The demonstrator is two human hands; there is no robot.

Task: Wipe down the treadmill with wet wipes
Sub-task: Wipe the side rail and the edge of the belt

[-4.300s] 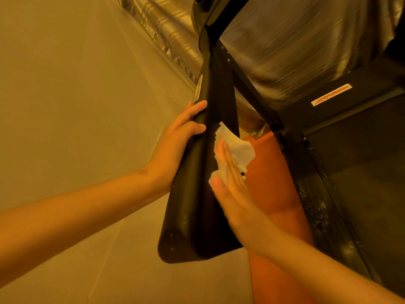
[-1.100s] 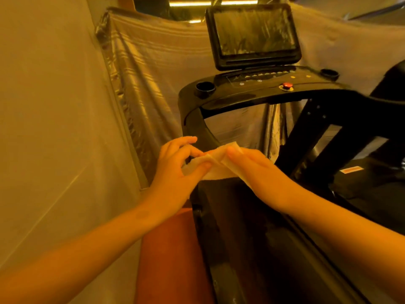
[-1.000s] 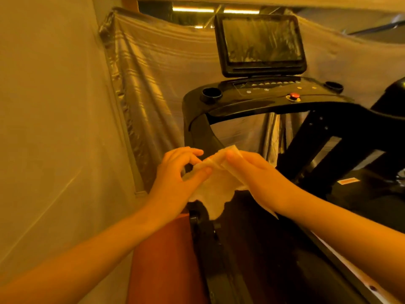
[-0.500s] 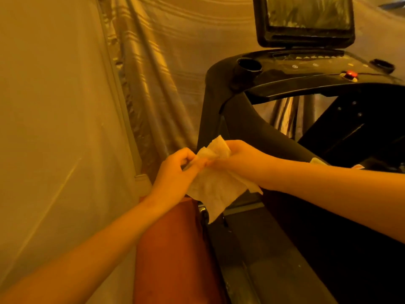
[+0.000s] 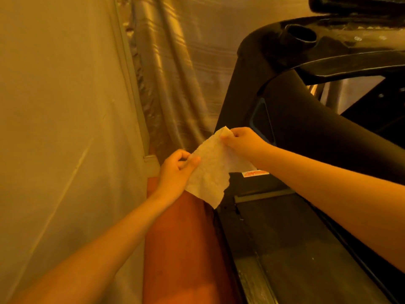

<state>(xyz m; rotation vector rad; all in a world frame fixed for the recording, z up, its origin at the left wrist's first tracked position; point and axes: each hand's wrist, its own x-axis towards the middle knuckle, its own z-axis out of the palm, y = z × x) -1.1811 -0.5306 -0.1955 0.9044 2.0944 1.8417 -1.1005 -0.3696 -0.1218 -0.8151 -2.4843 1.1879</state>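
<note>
The left hand [image 5: 175, 172] pinches one edge of the wipe [image 5: 210, 172] between thumb and fingers; the right hand [image 5: 243, 141], higher and further right, pinches the wipe's top corner, fingers curled in; the sheet hangs spread between both hands, its lower corner drooping below the left hand; the black treadmill [image 5: 306, 132] stands behind and right of the right hand, not touched by the wipe; a curtain [image 5: 179, 73] hangs beyond the left hand.

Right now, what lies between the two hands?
In the head view, only the wet wipe spans from left hand to right hand, both pinching it.
</note>
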